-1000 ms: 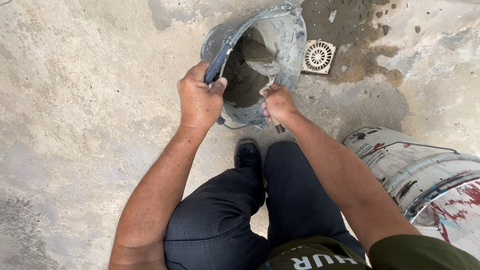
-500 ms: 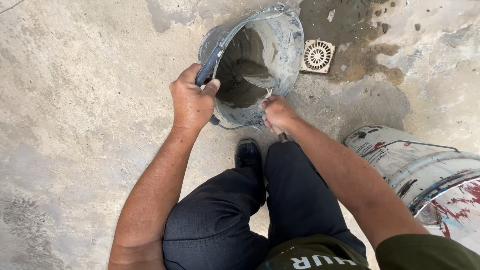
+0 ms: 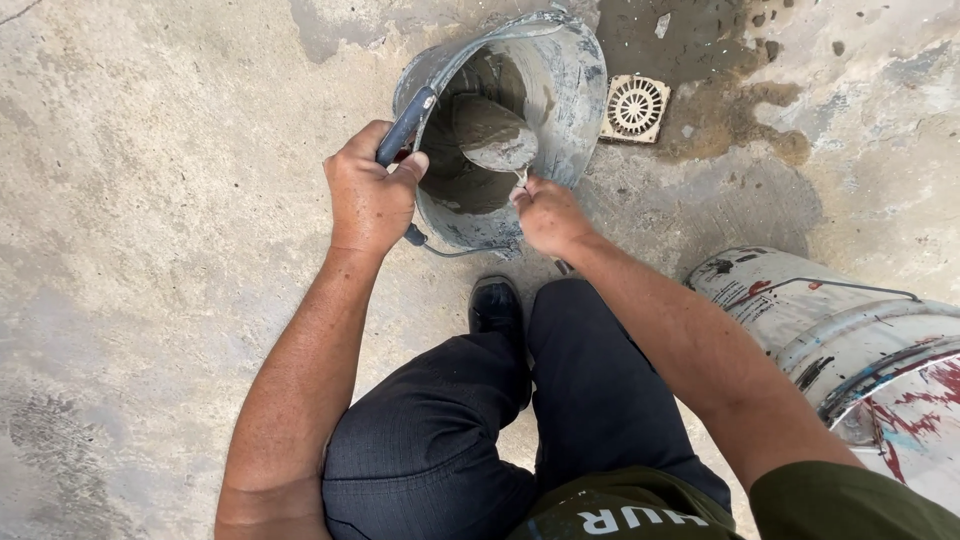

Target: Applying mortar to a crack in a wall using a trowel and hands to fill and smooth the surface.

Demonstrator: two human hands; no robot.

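A grey mortar-smeared bucket (image 3: 560, 90) lies tilted on the concrete floor, its mouth facing me. My left hand (image 3: 368, 195) grips the blue sleeve of the bucket handle (image 3: 405, 125) at the rim. My right hand (image 3: 545, 215) holds a trowel (image 3: 492, 133) whose blade sits inside the bucket, loaded with a lump of wet grey mortar. More mortar coats the bucket's inner wall. My black shoe (image 3: 497, 305) stands just below the bucket.
A square white floor drain grate (image 3: 636, 107) lies right of the bucket in a damp patch. A paint-stained white bucket (image 3: 850, 340) lies at the right edge. Dark trousers fill the lower middle. Rough concrete spreads to the left.
The trowel has come up from deep in the bucket with a heap of mortar on its blade. My left hand kept its grip on the handle; the bucket tipped slightly.
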